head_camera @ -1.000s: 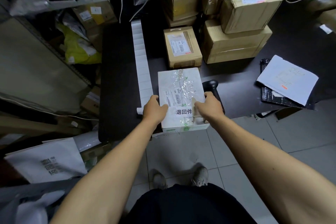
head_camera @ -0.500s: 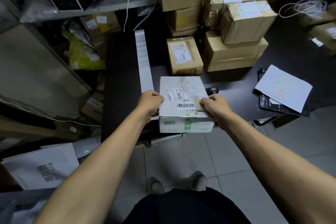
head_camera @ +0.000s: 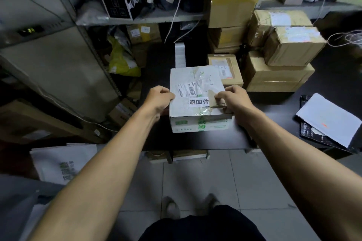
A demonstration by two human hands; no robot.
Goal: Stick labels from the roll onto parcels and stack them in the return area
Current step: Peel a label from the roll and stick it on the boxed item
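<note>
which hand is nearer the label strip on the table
Left. The left hand grips the white parcel on the side where the label strip lies; the right hand grips the far side.

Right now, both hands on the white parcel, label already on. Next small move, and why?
Probably carry the white parcel toward the stacked cardboard boxes behind. The label sits flat on its top, and the left hand and right hand grip opposite sides, so sticking looks finished.
</note>
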